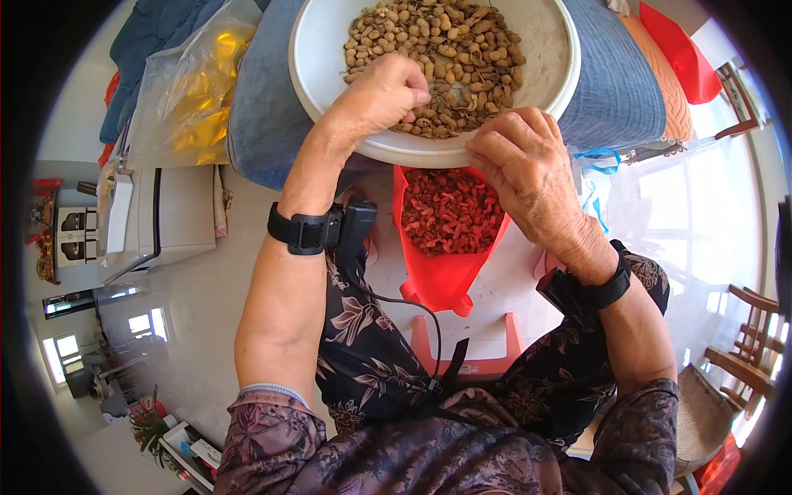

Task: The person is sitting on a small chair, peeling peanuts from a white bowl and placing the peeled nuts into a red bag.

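A round white basin (pixel 550 62) lies before me, holding many unshelled peanuts (pixel 445 43), some with dry stems. My left hand (pixel 390 90) is over its near left part, thumb and forefinger pinched together close to the peanuts. Whether something small sits between those fingertips cannot be made out. At the near right rim is my right hand (pixel 526 170), fingers curled downward with the fingertips by the rim; their grip is hidden. Just below the basin, a red bag (pixel 442 278) stands open between my legs. More peanuts (pixel 455 213) fill its upper part, tinted red.
The basin rests on a blue cushioned seat (pixel 619 80). A clear plastic bag with gold wrapping (pixel 198 117) lies to the left. Below the red bag is a pink stool (pixel 476 365). A wooden chair (pixel 748 352) and a woven basket (pixel 699 421) stand at right.
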The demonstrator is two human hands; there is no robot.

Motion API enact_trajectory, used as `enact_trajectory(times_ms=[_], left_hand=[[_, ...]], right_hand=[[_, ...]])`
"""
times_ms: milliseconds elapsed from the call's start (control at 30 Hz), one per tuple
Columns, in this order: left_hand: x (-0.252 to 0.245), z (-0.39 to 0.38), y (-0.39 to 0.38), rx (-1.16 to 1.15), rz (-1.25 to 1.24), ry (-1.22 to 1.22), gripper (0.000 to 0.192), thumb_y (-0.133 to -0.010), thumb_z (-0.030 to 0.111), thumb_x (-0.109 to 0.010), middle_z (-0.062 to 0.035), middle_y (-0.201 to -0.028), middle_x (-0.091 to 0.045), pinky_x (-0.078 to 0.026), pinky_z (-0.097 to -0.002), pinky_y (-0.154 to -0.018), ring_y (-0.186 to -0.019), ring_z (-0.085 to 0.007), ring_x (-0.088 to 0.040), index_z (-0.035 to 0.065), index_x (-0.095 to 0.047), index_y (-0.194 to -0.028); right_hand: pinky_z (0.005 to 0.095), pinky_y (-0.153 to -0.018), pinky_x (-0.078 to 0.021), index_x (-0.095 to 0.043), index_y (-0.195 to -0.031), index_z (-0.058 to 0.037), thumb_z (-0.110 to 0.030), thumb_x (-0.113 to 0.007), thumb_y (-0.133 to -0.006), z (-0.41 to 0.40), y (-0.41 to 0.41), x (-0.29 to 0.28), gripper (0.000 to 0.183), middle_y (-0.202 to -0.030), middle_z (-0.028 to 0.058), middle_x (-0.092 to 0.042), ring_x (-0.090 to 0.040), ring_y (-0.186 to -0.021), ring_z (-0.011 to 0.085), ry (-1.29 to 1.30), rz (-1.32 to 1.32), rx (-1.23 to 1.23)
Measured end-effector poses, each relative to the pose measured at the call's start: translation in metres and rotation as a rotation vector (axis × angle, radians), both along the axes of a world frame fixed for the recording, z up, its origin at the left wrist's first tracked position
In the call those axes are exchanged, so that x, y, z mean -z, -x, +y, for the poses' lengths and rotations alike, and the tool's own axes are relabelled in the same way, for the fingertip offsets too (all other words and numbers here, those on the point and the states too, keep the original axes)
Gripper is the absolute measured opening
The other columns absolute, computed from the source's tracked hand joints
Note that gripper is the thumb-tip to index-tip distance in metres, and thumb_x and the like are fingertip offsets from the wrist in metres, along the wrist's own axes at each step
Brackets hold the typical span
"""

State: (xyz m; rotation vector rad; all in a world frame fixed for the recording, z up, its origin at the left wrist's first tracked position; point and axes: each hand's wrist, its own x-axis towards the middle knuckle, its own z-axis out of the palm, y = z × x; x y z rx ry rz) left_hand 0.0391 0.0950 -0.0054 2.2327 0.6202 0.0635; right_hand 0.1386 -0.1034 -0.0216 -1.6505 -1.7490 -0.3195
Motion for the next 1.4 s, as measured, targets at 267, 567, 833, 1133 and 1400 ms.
enact_trajectory(times_ms=[267, 567, 833, 1133, 1400], left_hand=[[-0.017, -0.016, 0.010, 0.036, -0.338, 0.574, 0.016, -0.089, 0.010, -0.057, -0.0059, -0.076, -0.065, -0.042, -0.0169, -0.048, -0.059, -0.0043, -0.054, -0.0025, -0.062, -0.096], [-0.017, -0.017, 0.011, 0.095, -0.467, 0.846, 0.019, -0.089, 0.014, -0.059, -0.0078, -0.082, -0.064, -0.044, -0.0179, -0.050, -0.061, -0.0052, -0.055, -0.0021, -0.062, -0.098], [-0.012, -0.019, 0.011, 0.139, -0.579, 0.960, 0.015, -0.088, 0.011, -0.061, -0.0118, -0.094, -0.063, -0.045, -0.0216, -0.057, -0.069, -0.0110, -0.056, -0.0012, -0.061, -0.097], [-0.014, -0.036, 0.009, 0.159, -0.650, 0.888, 0.017, -0.086, 0.004, -0.061, -0.0105, -0.096, -0.062, -0.051, -0.0265, -0.066, -0.075, -0.0163, -0.061, -0.0032, -0.061, -0.101], [-0.017, -0.043, 0.007, 0.145, -0.628, 0.701, 0.016, -0.084, -0.002, -0.059, -0.0120, -0.092, -0.063, -0.053, -0.0268, -0.067, -0.075, -0.0172, -0.062, -0.0045, -0.062, -0.100]], right_hand=[[0.0378, -0.080, -0.0412, -0.060, -0.080, -0.0067, -0.007, -0.066, -0.072, 0.002, 0.001, -0.003, 0.011, -0.082, 0.0064, -0.056, -0.051, -0.084, 0.0265, 0.004, 0.056, 0.003], [0.0381, -0.080, -0.0412, -0.060, -0.081, -0.0068, -0.007, -0.067, -0.072, 0.002, 0.001, -0.003, 0.011, -0.082, 0.0067, -0.056, -0.051, -0.084, 0.0267, 0.016, 0.071, 0.007], [0.0380, -0.080, -0.0409, -0.060, -0.087, -0.0062, -0.006, -0.064, -0.074, 0.004, 0.000, -0.007, 0.014, -0.080, 0.0074, -0.058, -0.054, -0.083, 0.0279, 0.020, 0.176, 0.026], [0.0292, -0.071, -0.0512, -0.056, -0.105, 0.0011, -0.011, -0.061, -0.086, 0.009, -0.004, -0.015, 0.023, -0.086, 0.0108, -0.068, -0.067, -0.080, 0.0214, -0.015, 0.744, 0.028], [0.0240, -0.070, -0.0493, -0.062, -0.096, 0.0001, -0.011, -0.064, -0.085, 0.008, -0.007, -0.016, 0.016, -0.082, 0.0067, -0.068, -0.063, -0.079, 0.0100, -0.043, 0.970, -0.063]])
